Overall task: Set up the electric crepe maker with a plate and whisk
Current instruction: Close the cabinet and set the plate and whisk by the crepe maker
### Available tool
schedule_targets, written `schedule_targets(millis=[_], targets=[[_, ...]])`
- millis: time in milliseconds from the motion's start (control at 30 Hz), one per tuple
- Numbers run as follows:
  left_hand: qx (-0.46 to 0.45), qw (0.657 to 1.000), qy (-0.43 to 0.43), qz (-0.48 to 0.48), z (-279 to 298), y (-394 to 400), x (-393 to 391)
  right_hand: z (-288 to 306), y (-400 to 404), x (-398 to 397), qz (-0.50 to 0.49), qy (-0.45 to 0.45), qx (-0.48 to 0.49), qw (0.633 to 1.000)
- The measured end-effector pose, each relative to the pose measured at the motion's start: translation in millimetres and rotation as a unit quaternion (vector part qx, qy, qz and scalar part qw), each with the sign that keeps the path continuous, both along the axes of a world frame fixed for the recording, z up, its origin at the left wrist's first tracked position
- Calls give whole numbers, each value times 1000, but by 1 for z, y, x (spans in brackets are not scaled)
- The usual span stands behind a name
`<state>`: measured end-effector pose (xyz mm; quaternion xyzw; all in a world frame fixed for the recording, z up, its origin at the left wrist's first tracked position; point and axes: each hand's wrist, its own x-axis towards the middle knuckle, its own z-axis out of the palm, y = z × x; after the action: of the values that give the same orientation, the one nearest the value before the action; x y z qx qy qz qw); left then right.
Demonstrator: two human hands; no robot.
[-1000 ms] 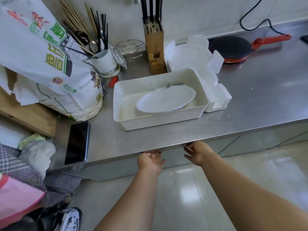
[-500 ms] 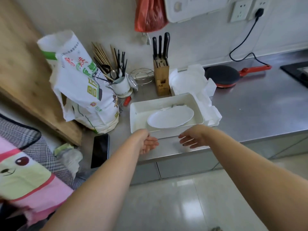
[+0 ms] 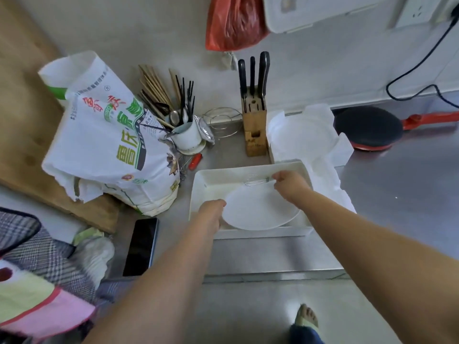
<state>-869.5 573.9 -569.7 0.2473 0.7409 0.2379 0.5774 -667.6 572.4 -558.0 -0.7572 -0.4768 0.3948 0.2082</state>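
Stainless steel counter [image 3: 397, 207] runs along a grey wall, with a pale tiled floor below it. Nearest on it, at the front left, lies a dark phone [image 3: 141, 247]. Just beyond, a white tray [image 3: 198, 192] holds a white plate [image 3: 258, 209] that leans on the tray's right wall. The left hand [image 3: 212, 212] grips the plate's left rim, fingers curled round the edge. The right hand [image 3: 289, 183] reaches over the plate and pinches the handle of a wire whisk [image 3: 255, 181] lying along the tray's far side. Left of the tray slumps a printed flour sack [image 3: 109, 150]. Farther back stand a cup of chopsticks [image 3: 185, 135] and a wooden knife block [image 3: 254, 125], with white foam packing [image 3: 303, 137] beside it. Far right, near the wall, sits the crepe maker [image 3: 367, 127], dark-topped with a red handle, well apart from the tray
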Motion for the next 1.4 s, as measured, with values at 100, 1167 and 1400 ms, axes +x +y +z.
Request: schedule_targets(millis=[100, 1167, 1400], targets=[[-37, 998, -34, 37, -14, 10, 8, -24, 19, 1, 60, -77, 0, 995], [36, 971, 236, -33, 46, -16, -43, 22, 10, 4, -66, -52, -9, 996], [66, 971, 229, -15, 84, -53, -37, 59, -34, 7, -179, 336, -120, 917]])
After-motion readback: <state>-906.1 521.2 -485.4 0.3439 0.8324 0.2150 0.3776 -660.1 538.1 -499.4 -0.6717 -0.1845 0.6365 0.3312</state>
